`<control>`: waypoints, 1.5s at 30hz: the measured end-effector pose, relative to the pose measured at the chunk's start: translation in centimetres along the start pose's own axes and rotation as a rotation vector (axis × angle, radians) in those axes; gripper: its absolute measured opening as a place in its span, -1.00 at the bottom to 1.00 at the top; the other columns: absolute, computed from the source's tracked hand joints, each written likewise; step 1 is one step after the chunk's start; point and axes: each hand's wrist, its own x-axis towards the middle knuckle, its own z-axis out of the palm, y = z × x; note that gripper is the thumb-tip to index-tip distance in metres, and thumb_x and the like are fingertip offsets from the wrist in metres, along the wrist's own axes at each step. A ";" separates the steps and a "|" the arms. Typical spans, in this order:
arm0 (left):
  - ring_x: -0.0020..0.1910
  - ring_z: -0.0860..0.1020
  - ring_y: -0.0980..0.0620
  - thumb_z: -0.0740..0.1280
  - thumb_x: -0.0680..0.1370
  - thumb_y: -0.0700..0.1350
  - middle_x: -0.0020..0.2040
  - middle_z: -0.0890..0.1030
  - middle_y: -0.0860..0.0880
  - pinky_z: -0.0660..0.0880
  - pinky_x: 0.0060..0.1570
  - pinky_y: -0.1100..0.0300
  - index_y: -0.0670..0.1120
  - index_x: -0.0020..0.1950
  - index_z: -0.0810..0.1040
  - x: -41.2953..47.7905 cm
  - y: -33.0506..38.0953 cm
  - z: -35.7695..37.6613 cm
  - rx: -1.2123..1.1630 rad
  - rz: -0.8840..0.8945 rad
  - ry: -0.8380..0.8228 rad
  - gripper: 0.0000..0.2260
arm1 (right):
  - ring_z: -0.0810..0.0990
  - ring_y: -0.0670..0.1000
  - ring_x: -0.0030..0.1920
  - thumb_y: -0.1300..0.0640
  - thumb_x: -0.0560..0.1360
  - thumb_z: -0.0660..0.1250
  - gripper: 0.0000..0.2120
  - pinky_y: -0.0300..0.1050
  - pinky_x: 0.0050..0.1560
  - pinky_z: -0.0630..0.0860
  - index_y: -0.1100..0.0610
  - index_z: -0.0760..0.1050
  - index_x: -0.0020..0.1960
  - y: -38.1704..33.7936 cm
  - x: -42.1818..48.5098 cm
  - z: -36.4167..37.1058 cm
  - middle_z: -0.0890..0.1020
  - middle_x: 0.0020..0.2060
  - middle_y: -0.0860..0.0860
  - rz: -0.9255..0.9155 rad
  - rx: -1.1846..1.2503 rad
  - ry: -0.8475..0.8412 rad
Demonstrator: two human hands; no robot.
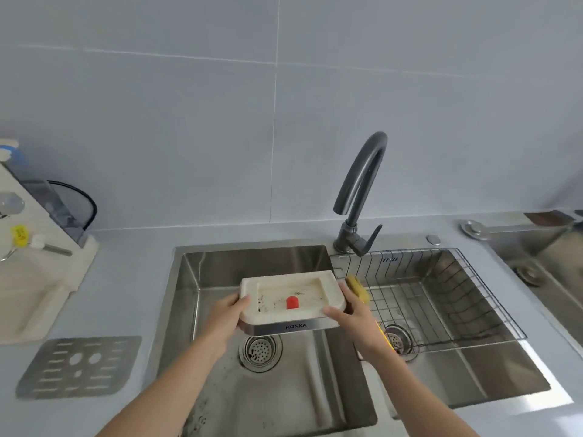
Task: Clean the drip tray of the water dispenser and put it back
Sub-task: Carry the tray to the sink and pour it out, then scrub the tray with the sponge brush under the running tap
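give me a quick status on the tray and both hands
Left hand and right hand grip the drip tray by its ends. Tray over left sink, stained inside. Faucet off, nothing in the way.

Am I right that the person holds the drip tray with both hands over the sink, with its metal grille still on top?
Not quite. The head view shows the metal grille lying on the counter, left of the sink. Both the left hand and the right hand do hold the drip tray over it.

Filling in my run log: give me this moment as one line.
left hand: holds drip tray | right hand: holds tray | over left sink basin | tray stained | grate on counter
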 end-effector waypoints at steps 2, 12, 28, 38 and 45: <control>-0.18 0.58 0.00 0.27 0.51 -0.23 -0.18 0.65 0.02 0.53 -0.20 0.13 -0.06 0.04 0.57 -0.8 0.0 1.9 -0.058 0.021 0.020 -0.84 | 0.48 -0.51 -0.14 0.15 0.48 0.34 -0.74 -0.56 -0.23 0.43 -0.17 0.42 0.05 0.3 0.8 -1.9 0.50 -0.03 -0.36 0.022 0.076 -0.019; -0.10 0.58 -0.04 0.29 0.46 -0.35 0.00 0.60 -0.13 0.60 -0.26 0.22 -0.24 0.18 0.48 -2.9 1.4 5.5 -0.269 0.040 0.056 -0.71 | 0.59 -0.03 -0.12 0.12 0.57 0.16 -0.85 -0.26 -0.26 0.49 0.07 0.49 0.05 0.2 2.7 -5.0 0.61 -0.06 0.04 0.196 0.092 0.012; -0.11 0.61 -0.06 0.24 0.54 -0.06 -0.08 0.64 -0.03 0.56 -0.18 -0.02 0.11 -0.06 0.53 0.5 1.8 5.7 -0.343 0.035 0.120 -0.91 | 0.55 0.02 -0.11 0.14 0.55 0.19 -0.88 -0.10 -0.14 0.54 0.09 0.50 -0.01 -1.7 4.6 -3.4 0.58 -0.11 0.07 0.198 0.066 0.053; -0.13 0.59 -0.07 0.23 0.55 -0.09 -0.10 0.63 -0.04 0.51 -0.12 -0.03 0.07 -0.09 0.55 2.9 3.5 6.8 -0.307 0.067 0.117 -0.88 | 0.17 0.23 0.45 -0.11 0.52 0.19 -0.28 0.06 0.44 0.17 0.25 -0.02 0.48 -5.5 11.1 -8.8 0.11 0.47 0.29 0.485 0.493 0.208; -0.15 0.60 -0.04 0.24 0.55 -0.09 -0.14 0.64 -0.01 0.53 -0.25 0.06 0.08 -0.14 0.55 3.6 4.2 7.2 -0.319 0.063 0.129 -0.87 | 0.53 0.22 0.16 -0.12 0.47 0.28 -0.23 0.11 0.22 0.47 0.22 -0.01 0.46 -6.4 15.9 -9.4 0.41 -0.19 0.24 0.563 0.693 0.307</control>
